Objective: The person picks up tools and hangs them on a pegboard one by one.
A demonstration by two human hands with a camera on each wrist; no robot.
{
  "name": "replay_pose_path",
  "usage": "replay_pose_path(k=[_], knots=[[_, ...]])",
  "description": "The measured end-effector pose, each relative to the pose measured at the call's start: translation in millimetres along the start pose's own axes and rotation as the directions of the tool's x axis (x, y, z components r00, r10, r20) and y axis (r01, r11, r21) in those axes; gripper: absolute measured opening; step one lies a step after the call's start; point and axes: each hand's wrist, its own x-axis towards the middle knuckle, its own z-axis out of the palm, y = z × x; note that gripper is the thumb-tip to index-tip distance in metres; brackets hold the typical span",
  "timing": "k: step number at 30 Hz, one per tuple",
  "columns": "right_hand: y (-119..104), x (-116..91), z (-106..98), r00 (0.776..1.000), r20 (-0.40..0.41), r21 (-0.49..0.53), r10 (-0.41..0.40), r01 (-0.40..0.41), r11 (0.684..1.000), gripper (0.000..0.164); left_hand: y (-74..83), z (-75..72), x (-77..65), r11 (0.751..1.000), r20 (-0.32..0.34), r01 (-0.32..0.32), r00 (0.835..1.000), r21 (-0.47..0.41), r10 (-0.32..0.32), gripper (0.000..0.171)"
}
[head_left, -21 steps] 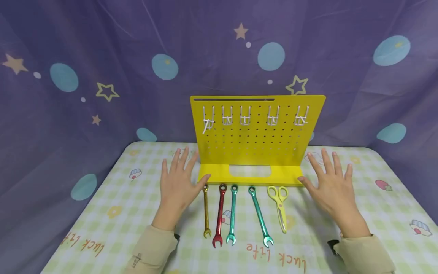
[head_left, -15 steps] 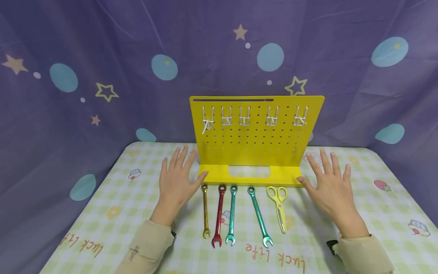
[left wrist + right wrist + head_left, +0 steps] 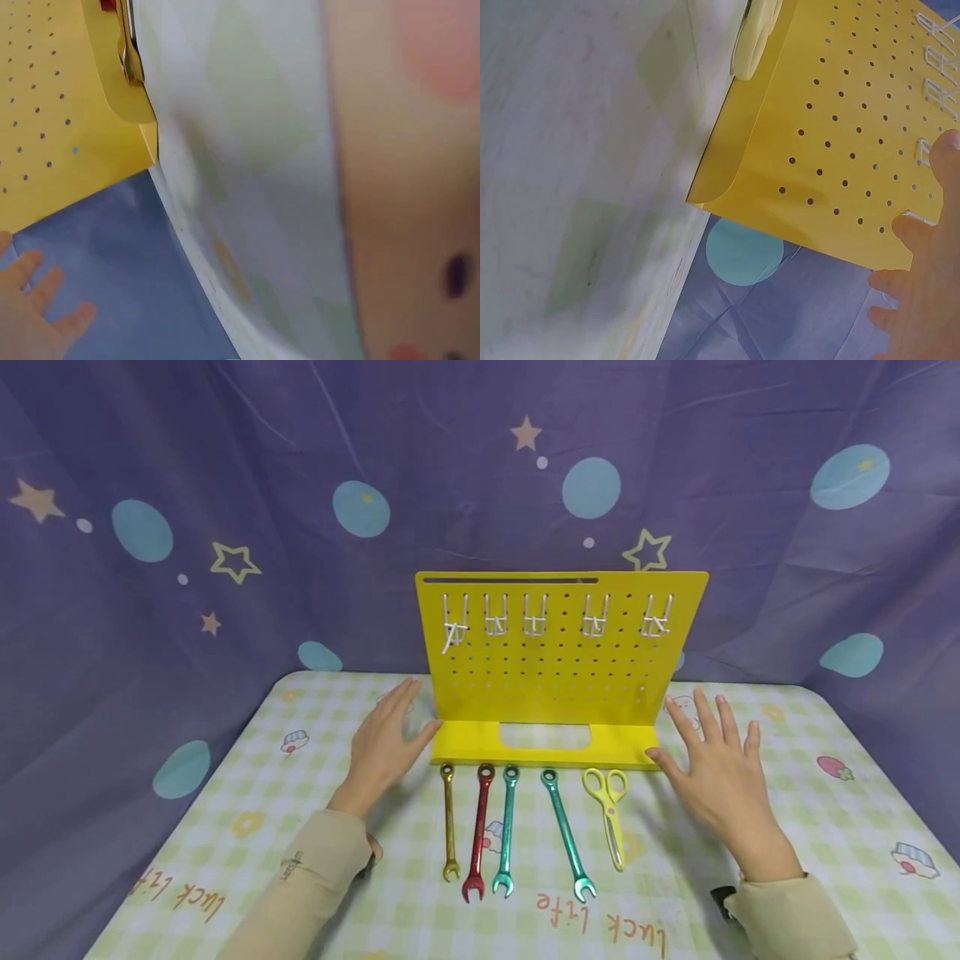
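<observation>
My left hand (image 3: 381, 745) is at the left end of a yellow pegboard (image 3: 551, 685), thumb apart from the other fingers and nothing in it. On the other side my right hand (image 3: 723, 777) spreads its fingers by the board's right end, also holding nothing. In front of the board lie a gold wrench (image 3: 449, 822), a red wrench (image 3: 479, 835), a green wrench (image 3: 507, 831), a second green wrench (image 3: 568, 835) and yellow scissors (image 3: 611, 818). Several white wire hooks (image 3: 534, 622) sit along the board's upper part. In the right wrist view the scissors' handle (image 3: 754, 41) shows.
A checked tablecloth (image 3: 247, 877) with printed cakes and lettering covers the table. Behind it hangs a purple curtain (image 3: 247, 460) with stars and blue ovals. The pegboard's flat base (image 3: 468, 743) reaches forward, close to the tools' ring ends.
My left hand has turned onto its side and its fingers have come closer together, with the forearm shifting left. The right hand looks nearly unchanged; the tools lie as before.
</observation>
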Motion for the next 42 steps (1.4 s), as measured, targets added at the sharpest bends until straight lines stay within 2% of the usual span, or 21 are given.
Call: replay_pose_path(k=[4,9,15,19,24,30,34,42], knots=[[-1,-1,-1,1.000,0.005,0.007,-0.001,0.001,1.000,0.072,-3.9,0.3,10.5,0.996,-0.003,0.036,0.999,-0.080,-0.036,0.075],[-2,-3,-1,1.000,0.009,0.022,0.003,-0.004,1.000,0.071,-6.1,-0.7,22.1,0.979,0.013,0.077,0.997,-0.188,-0.076,0.074],[-3,-3,-1,1.000,0.017,0.020,-0.003,0.002,1.000,0.070,-9.1,-2.9,33.8,0.949,-0.007,0.078,0.996,-0.305,-0.084,0.074],[-4,-2,0,1.000,0.021,0.019,-0.008,0.008,1.000,0.069,-9.4,-4.2,44.4,0.905,-0.008,0.086,0.995,-0.418,-0.098,0.073],[-5,-1,0,1.000,0.019,0.024,-0.009,0.008,1.000,0.069,-5.2,-5.4,57.3,0.823,0.002,0.096,0.993,-0.560,-0.115,0.071],[-5,-1,-1,1.000,0.015,0.026,-0.011,0.010,1.000,0.068,0.5,-3.8,69.6,0.767,-0.005,0.112,0.989,-0.631,-0.149,0.067],[-5,0,-2,1.000,0.015,0.031,-0.010,0.009,0.999,0.066,3.6,-1.1,76.1,0.738,0.014,0.145,0.983,-0.659,-0.181,0.067],[-4,0,-2,1.000,0.017,0.041,-0.011,0.010,0.999,0.066,5.4,5.0,84.4,0.728,0.035,0.182,0.976,-0.661,-0.213,0.061]])
